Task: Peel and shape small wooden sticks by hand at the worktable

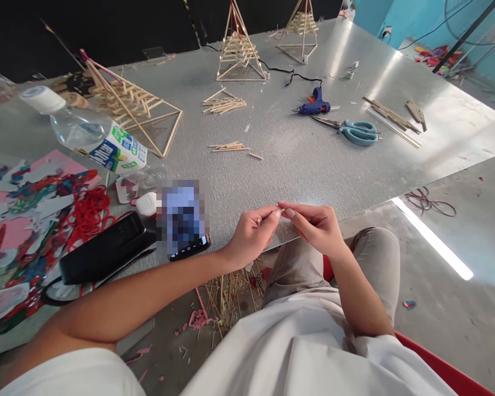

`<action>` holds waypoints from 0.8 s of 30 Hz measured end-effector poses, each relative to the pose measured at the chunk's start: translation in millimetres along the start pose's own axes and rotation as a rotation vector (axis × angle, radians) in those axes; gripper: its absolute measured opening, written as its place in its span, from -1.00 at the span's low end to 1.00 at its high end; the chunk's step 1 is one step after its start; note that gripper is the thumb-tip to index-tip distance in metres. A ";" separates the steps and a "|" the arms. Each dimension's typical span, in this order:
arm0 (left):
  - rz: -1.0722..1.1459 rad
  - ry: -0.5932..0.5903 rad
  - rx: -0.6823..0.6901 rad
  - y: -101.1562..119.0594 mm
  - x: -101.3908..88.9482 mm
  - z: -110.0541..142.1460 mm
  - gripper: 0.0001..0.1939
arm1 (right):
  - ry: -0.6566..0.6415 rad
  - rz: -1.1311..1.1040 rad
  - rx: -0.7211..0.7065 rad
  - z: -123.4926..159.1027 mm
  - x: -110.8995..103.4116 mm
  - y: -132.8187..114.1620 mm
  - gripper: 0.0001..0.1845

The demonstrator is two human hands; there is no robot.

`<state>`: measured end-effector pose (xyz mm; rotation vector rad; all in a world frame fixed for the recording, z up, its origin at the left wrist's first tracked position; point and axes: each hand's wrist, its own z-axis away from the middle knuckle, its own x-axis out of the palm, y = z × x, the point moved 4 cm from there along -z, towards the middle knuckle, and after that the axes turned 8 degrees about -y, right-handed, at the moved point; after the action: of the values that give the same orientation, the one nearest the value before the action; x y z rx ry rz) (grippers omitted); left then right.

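Observation:
At the table's near edge, my left hand [253,234] and my right hand [315,225] meet fingertip to fingertip. Both are closed in a pinch around something small and pale, mostly hidden by the fingers. Beyond them on the table lie a small bundle of short wooden sticks [231,147] and a larger pile of sticks [225,104]. A blue glue gun [315,103] rests on its side, touching or nearly touching the blue-handled scissors [358,132]. Left of my left hand is a phone [185,220] with its screen lit and blurred.
Stick pyramids [140,110] stand along the back. A tilted plastic bottle [107,137], a black case [103,247], red cord [88,214] and painted scraps [16,231] crowd the left. Longer wooden strips [391,114] lie right. Loose sticks [231,294] litter the floor below.

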<state>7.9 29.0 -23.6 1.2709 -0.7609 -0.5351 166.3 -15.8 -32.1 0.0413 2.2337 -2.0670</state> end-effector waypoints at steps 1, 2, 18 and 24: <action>0.009 0.005 -0.006 -1.4 -0.9 -0.5 -0.49 | -0.014 0.005 -0.003 0.1 0.0 0.1 -0.45; 0.018 0.012 -0.011 -2.8 -1.8 -0.9 -0.48 | -0.027 0.009 -0.007 0.2 0.0 0.1 -0.46; 0.140 0.094 -0.031 -4.1 -6.1 -9.3 -0.55 | 0.045 0.050 -0.098 1.7 3.6 2.5 -0.53; 0.238 0.240 0.110 -5.0 -7.3 -10.2 -0.53 | 0.209 0.482 -0.312 13.0 31.7 -5.0 -0.76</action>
<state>11.2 39.8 -31.1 1.2974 -0.7336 -0.1460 135.0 -30.6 -31.0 0.7220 2.3331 -1.5104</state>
